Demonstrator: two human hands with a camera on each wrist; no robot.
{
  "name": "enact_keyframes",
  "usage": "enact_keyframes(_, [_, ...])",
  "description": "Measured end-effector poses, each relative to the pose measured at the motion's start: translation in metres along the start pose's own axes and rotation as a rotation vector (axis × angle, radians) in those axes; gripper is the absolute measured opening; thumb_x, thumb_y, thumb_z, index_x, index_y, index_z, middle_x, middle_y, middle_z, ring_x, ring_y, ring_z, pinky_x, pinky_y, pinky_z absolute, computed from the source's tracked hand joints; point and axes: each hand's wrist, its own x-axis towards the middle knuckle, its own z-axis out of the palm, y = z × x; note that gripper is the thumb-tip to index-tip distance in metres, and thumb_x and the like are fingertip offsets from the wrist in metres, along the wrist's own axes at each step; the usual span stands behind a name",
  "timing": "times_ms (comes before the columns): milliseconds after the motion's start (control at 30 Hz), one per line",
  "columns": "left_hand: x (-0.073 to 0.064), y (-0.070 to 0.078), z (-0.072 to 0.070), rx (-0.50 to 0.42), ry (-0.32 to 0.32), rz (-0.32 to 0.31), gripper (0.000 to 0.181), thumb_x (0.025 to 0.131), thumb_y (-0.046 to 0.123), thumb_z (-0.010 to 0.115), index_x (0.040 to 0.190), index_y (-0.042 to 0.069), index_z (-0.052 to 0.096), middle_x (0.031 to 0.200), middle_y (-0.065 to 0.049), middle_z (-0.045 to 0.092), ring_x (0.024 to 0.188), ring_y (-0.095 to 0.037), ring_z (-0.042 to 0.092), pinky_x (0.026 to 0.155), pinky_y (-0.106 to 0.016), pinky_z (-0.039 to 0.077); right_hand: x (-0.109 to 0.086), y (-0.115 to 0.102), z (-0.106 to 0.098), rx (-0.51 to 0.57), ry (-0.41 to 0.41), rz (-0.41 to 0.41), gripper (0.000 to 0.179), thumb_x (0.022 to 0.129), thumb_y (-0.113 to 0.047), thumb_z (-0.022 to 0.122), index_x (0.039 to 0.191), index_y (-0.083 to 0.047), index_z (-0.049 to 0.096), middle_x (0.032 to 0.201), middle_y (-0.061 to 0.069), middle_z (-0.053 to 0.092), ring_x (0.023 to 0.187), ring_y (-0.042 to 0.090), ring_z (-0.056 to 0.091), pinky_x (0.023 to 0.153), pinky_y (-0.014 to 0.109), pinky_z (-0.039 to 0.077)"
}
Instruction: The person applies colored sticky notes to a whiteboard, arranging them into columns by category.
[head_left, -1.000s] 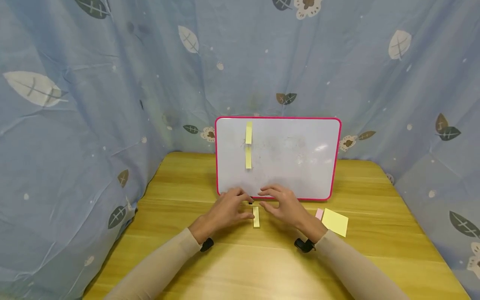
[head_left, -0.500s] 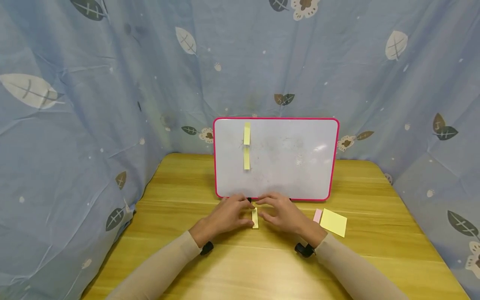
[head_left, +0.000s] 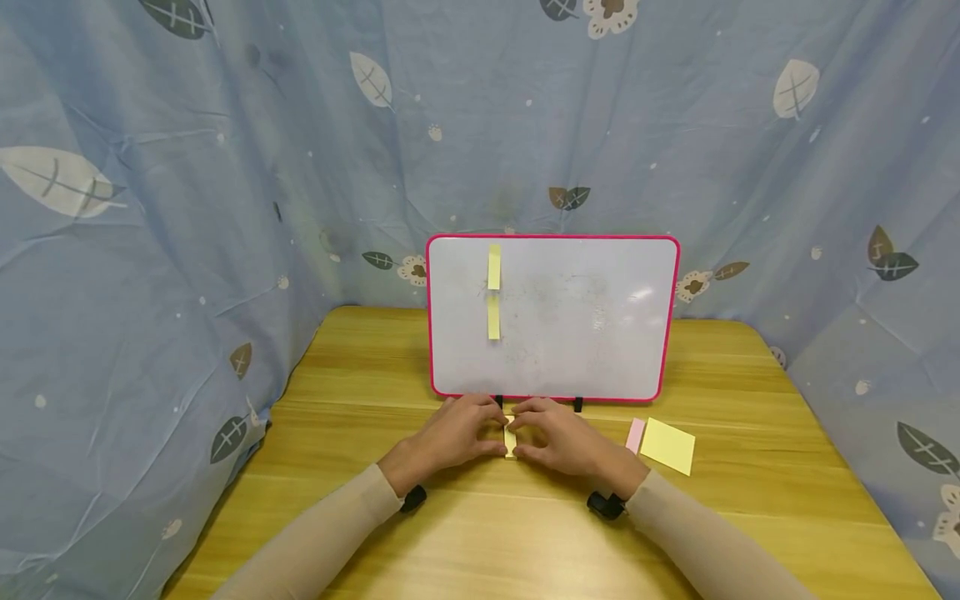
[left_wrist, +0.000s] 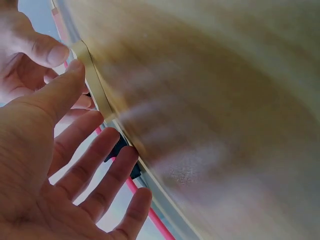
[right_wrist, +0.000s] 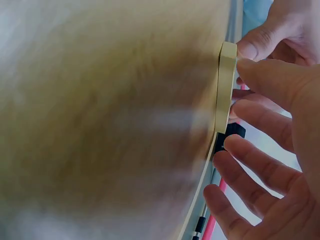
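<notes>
Nearest, two forearms in long beige sleeves are stretched over a glossy, yellow wood-grain table, with a small black device worn at each wrist. Between the hands, a narrow, pale-yellow block of paper notes is laid on the tabletop, its length pointing away from the person. It is flanked by the left hand and the right hand. The right thumb and index finger, held apart from the block half a second earlier, are now brought in to its edge, so it is met from both sides. Both hands are left with fingers spread and softly bent, thumb and index finger parted along the block; how firmly it is touched is hard to judge in the blurred wrist views. Compared with one second earlier, the right fingertips are lowered away from the board's bottom edge, and the block is partly covered.

To the right, a pink paper strip and a pale-yellow square of paper are placed side by side. Beyond, a pink-framed whiteboard is stood on black feet; two yellow paper strips, unchanged, are stuck on it in a vertical line. Farthest, a blue leaf-patterned curtain is hung.
</notes>
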Motion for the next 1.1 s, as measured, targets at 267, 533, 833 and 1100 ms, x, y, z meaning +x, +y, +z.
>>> enact_keyframes(267, [0.0025, 0.0014, -0.0014, -0.004, -0.023, 0.002, 0.038, 0.098, 0.042, 0.096, 0.128, 0.02, 0.089, 0.13, 0.003, 0.084, 0.122, -0.022, 0.078, 0.1, -0.051, 0.062, 0.0036, -0.0011, 0.0036, -0.028, 0.022, -0.034, 0.033, 0.102, -0.035, 0.093, 0.128, -0.016, 0.087, 0.151, 0.011, 0.077, 0.141, 0.035, 0.073, 0.116, 0.056, 0.062])
enact_keyframes(533, [0.0023, 0.0009, -0.0011, -0.008, -0.041, -0.008, 0.039, 0.099, 0.043, 0.096, 0.129, 0.019, 0.089, 0.132, 0.003, 0.085, 0.125, -0.022, 0.078, 0.103, -0.051, 0.063, 0.0042, -0.004, 0.0025, -0.026, -0.007, -0.004, 0.035, 0.102, -0.037, 0.093, 0.13, -0.018, 0.086, 0.153, 0.009, 0.076, 0.141, 0.032, 0.073, 0.116, 0.053, 0.063])
enact_keyframes(833, [0.0028, 0.0007, -0.0004, -0.031, -0.04, -0.001, 0.035, 0.1, 0.039, 0.095, 0.128, 0.018, 0.089, 0.132, 0.003, 0.086, 0.124, -0.023, 0.08, 0.103, -0.052, 0.065, 0.0025, -0.0046, 0.0028, -0.021, -0.019, 0.006, 0.028, 0.108, -0.036, 0.086, 0.13, -0.02, 0.087, 0.155, 0.008, 0.076, 0.144, 0.032, 0.072, 0.117, 0.054, 0.062])
enact_keyframes(1100, [0.0061, -0.0047, -0.0006, -0.058, -0.048, 0.036, 0.026, 0.106, 0.025, 0.089, 0.129, 0.016, 0.089, 0.133, 0.0, 0.086, 0.124, -0.022, 0.081, 0.106, -0.046, 0.066, 0.0068, -0.0019, 0.0027, 0.001, 0.024, -0.036, 0.014, 0.114, -0.02, 0.076, 0.116, -0.016, 0.09, 0.145, 0.014, 0.082, 0.135, 0.035, 0.08, 0.116, 0.056, 0.064])
